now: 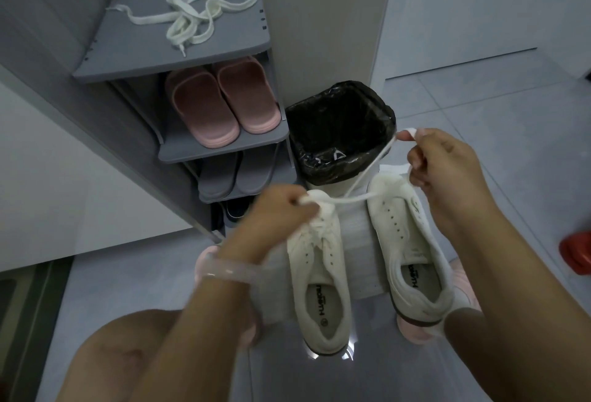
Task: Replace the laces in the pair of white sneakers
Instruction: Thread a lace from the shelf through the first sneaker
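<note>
Two white sneakers stand side by side on a grey box (361, 251) in front of me. The left sneaker (323, 280) has lace bunched at its front eyelets. The right sneaker (409, 251) shows bare eyelets. A white lace (367, 174) stretches taut between my hands. My left hand (281, 212) pinches it at the toe of the left sneaker. My right hand (447, 168) grips the other stretch above the right sneaker's toe, with a loop at the fingertips. Other white laces (195, 14) lie tangled on top of the grey shoe rack (105, 62).
The rack holds pink slippers (224, 104), grey slippers (224, 174) and dark shoes below. A bin with a black liner (342, 132) stands just beyond the sneakers. A red object (575, 251) sits on the tiled floor at right. My knee (121, 353) shows at lower left.
</note>
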Tool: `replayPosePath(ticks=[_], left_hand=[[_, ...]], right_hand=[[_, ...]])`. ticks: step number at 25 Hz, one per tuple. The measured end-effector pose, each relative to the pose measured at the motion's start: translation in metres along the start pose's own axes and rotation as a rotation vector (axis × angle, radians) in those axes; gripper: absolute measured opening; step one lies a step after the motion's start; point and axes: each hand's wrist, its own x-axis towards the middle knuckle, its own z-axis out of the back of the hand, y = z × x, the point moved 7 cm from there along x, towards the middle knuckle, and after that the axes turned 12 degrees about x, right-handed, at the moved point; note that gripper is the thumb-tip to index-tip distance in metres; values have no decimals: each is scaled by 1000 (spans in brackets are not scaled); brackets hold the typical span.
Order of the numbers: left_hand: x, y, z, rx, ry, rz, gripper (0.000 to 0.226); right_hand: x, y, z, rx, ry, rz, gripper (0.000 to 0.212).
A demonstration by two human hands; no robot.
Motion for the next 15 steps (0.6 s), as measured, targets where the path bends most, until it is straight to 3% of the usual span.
replayPosePath(ticks=[3, 5, 6, 8, 10, 12, 15], left_hand=[[-25, 21, 99, 47, -370, 61, 27], [-40, 38, 126, 327, -416, 121, 26], [-41, 47, 126, 436, -351, 156, 23], [-34, 58, 109, 532, -176, 198, 20], [-26, 61, 86, 541, -17, 190, 18], [-19, 59, 60, 542, 127, 130, 16], [-11, 46, 29, 537, 185, 15, 32]], right_hand=[[4, -7, 10, -330, -56, 10, 23], [7, -20, 7, -770, 66, 18, 25], [6, -29, 4, -929, 134, 17, 28], [4, -43, 0, -998, 217, -13, 33], [0, -52, -8, -946, 300, -5, 31], [-3, -63, -14, -826, 371, -76, 16], [-21, -88, -23, -749, 540, -236, 16]])
